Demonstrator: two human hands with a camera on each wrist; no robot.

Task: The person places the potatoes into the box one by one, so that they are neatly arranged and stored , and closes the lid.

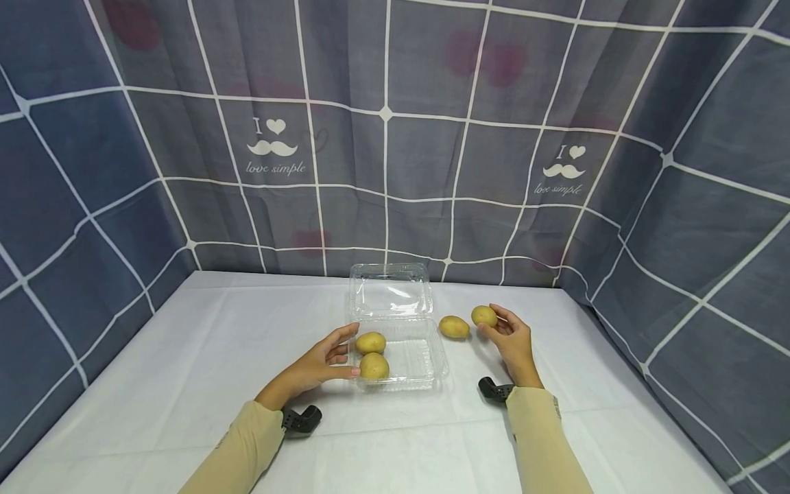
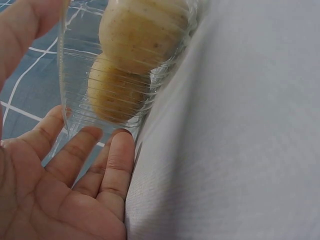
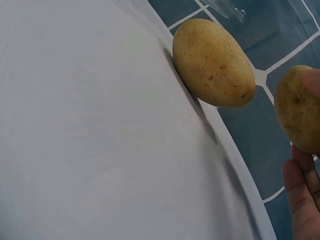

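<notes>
Left hand [image 1: 327, 357]: wide; clear tray [image 1: 410, 351] apparently steadied at nine o'clock. Within: near potato [image 1: 374, 367], eight o'clock; far potato [image 1: 370, 342], ten. Right hand [image 1: 511, 341]: held potato [image 1: 484, 315] pinched, two o'clock, beside loose potato [image 1: 454, 327]. Lid [image 1: 390, 291]: folded back, twelve, seemingly for access.

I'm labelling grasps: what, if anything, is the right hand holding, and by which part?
The right hand holds a potato, its fingers around the potato's right side in the head view.

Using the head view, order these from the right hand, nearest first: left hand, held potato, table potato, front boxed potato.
1. Held potato: in the right hand.
2. Table potato: left of it.
3. Front boxed potato: left side of the clear container.
4. Left hand: at the container's left edge.
</notes>
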